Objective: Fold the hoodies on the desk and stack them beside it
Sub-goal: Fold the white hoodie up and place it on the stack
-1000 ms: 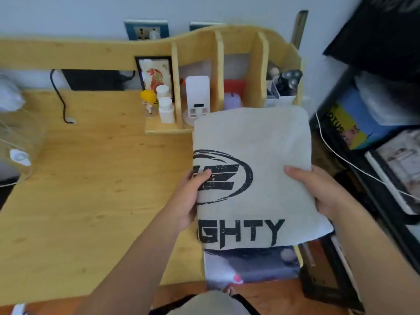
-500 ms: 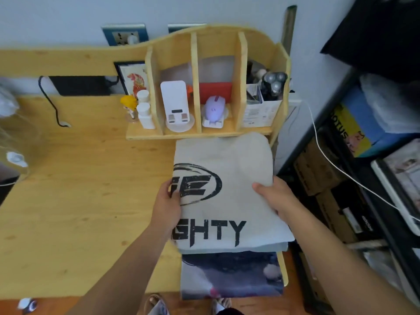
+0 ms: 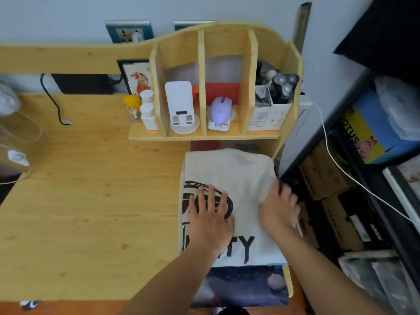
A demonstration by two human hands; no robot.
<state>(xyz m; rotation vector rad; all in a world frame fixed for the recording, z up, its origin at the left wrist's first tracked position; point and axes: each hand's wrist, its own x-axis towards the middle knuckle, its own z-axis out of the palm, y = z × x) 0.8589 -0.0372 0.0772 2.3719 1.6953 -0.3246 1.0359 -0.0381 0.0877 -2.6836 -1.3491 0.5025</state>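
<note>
We find the folded hoodie [image 3: 231,176], a pale cream knit with a soft matte surface and bold black printed lettering and a ringed emblem, lying flat as a rounded rectangle at the right end of the desk [image 3: 91,201]. It rests on top of a darker folded garment [image 3: 243,285] with a bluish printed pattern, whose near edge projects from beneath it toward us.

The left hand [image 3: 211,219] lies palm down on the emblem, fingers straight and spread, pressing the cloth. The right hand [image 3: 279,208] rests on the hoodie's right edge with fingers extended along the fabric; we cannot tell whether the fingertips tuck under the edge.

The desk is light pine with visible grain and knots, smooth-faced. At its back stands a shelf unit [image 3: 204,135] of the same wood, divided by upright panels. In its compartments we note a white rectangular device on a round base [image 3: 181,105], a lilac computer mouse [image 3: 221,109] on a white stand, and an electric shaver [image 3: 284,85] with three round heads standing in a white carton. Two white cylindrical bottles [image 3: 147,110] stand beside a small yellow-haired figurine [image 3: 131,104]. A black cable [image 3: 53,98] trails on the desk surface.
</note>
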